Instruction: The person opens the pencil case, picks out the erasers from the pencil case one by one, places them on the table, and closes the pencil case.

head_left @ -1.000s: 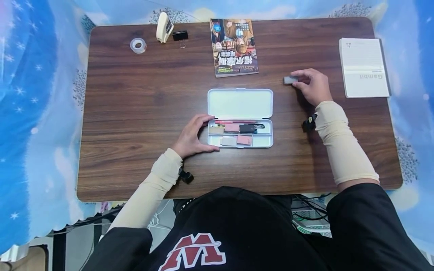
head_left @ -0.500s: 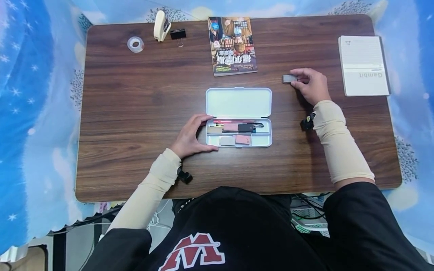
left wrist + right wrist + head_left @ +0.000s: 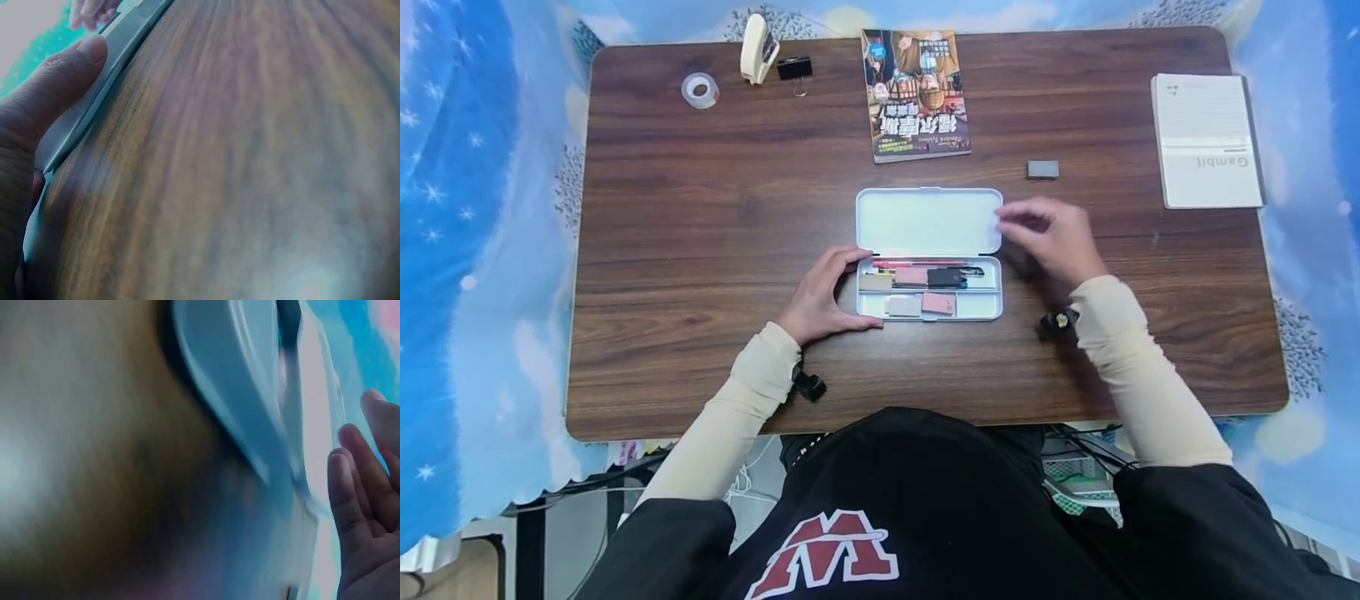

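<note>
An open white pencil case (image 3: 977, 308) lies on the table, its lid (image 3: 928, 221) folded back. Its tray holds pens (image 3: 917, 264) and several small eraser-like blocks in pink, black, beige and white. My left hand (image 3: 823, 300) grips the case's left end, thumb along the front edge and fingers at the hinge side; the thumb (image 3: 69, 69) shows on the case wall in the left wrist view. Beside the lid's right edge is my right hand (image 3: 1052, 237), holding nothing, with loosely bent fingers (image 3: 359, 469). A small grey rectangular block (image 3: 1042, 170) lies beyond it.
A comic-style book (image 3: 917, 96) lies behind the case. At the back left are a tape roll (image 3: 700, 90), a cream stapler (image 3: 758, 50) and a black binder clip (image 3: 795, 68). A white notebook (image 3: 1208, 142) lies at the right edge.
My right hand has let go of the grey block, leaving it on the table, and moved left and nearer to the lid. The left hand stays on the case.
</note>
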The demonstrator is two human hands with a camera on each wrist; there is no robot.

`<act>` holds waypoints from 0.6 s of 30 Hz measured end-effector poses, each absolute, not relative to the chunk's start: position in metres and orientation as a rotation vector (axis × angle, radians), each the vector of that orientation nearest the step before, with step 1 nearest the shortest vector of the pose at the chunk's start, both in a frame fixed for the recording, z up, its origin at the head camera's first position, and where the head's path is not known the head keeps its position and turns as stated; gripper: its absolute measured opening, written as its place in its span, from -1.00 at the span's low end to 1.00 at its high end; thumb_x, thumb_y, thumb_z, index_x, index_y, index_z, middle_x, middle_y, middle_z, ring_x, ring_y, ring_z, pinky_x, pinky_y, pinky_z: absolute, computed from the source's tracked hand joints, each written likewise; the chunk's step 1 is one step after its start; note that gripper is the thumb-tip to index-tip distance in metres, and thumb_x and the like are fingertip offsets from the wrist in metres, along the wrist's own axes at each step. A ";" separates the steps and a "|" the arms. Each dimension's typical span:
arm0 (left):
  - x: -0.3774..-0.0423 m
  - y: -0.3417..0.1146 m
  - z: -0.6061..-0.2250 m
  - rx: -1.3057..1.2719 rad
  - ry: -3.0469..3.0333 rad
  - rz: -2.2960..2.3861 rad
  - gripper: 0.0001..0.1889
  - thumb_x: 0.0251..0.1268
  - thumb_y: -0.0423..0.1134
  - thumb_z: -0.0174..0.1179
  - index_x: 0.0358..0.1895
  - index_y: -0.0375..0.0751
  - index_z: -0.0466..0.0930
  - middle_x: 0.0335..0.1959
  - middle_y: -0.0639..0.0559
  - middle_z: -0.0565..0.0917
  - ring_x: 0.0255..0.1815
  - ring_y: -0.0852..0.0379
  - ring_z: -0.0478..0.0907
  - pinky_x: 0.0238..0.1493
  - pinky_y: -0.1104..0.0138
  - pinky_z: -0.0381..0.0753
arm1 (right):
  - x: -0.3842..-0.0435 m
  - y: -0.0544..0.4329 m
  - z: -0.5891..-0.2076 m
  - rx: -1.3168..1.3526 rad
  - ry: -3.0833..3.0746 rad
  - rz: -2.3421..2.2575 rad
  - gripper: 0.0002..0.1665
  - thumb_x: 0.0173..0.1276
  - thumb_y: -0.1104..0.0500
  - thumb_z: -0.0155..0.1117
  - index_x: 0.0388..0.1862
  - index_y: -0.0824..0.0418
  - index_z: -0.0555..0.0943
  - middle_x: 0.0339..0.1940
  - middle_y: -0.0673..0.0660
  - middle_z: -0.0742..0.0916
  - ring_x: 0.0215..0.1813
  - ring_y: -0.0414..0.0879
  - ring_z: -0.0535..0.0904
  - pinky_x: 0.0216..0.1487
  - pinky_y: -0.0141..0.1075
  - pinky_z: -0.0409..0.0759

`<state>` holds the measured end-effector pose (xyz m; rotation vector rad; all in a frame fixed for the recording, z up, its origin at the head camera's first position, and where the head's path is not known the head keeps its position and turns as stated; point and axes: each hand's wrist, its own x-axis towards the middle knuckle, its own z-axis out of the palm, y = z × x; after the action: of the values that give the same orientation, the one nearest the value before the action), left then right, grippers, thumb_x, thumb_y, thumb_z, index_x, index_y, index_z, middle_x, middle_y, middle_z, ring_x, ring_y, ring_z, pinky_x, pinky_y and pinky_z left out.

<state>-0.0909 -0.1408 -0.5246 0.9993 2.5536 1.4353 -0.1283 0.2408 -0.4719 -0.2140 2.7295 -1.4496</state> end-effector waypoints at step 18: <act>-0.092 -0.139 -0.523 0.997 2.554 1.428 0.10 -0.25 -0.13 0.82 0.45 -0.33 0.39 0.34 -0.25 0.48 0.34 -0.13 0.45 0.45 0.07 0.41 | -0.085 0.198 -0.484 -0.558 2.630 -1.176 -0.68 0.38 0.25 0.54 0.10 0.14 0.80 -0.07 0.11 0.81 -0.18 -0.09 0.67 -0.09 -0.17 0.67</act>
<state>-0.0919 -0.1385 -0.5230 0.9966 2.5542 1.4282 -0.0855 0.1976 -0.4838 -0.5584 2.6297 -1.1759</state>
